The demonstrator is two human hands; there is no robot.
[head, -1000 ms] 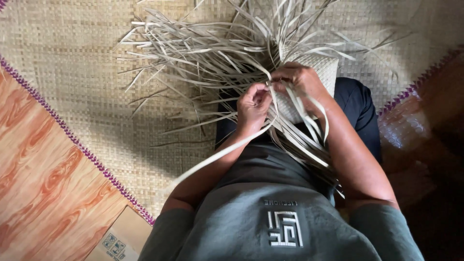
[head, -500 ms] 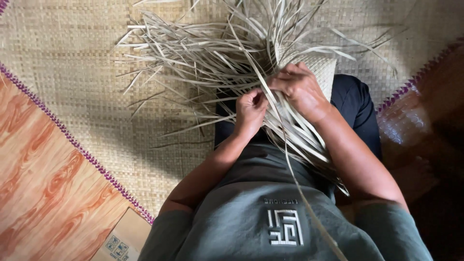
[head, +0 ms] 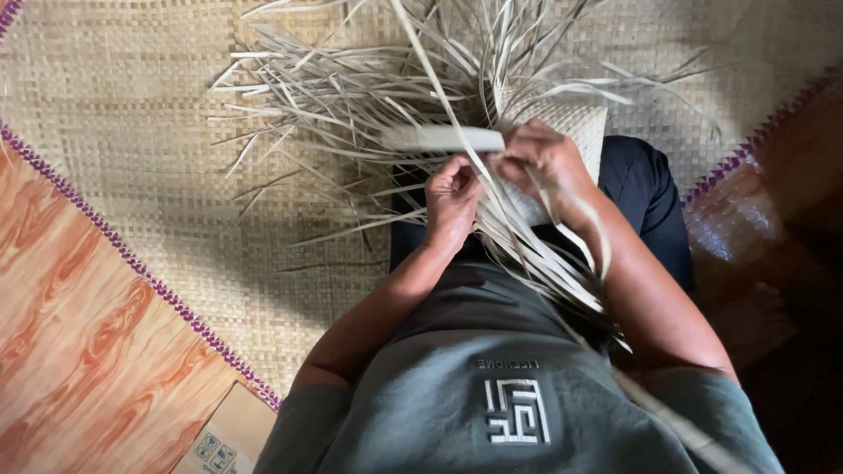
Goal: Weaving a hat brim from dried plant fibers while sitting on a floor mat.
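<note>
A pale woven mat [head: 132, 158] with a purple stitched edge covers an orange wood-patterned floor [head: 70, 369]. On it, against the person's lap, lies a part-woven piece [head: 571, 132] with loose strips [head: 351, 96] fanning outward. The left hand [head: 452, 197] has its grip pinched narrow on one strip, probably to keep it taut. The right hand [head: 549, 162] presses the bundle, fingers curled over several strips. A cardboard box [head: 228, 434] corner shows; its contents are hidden.
</note>
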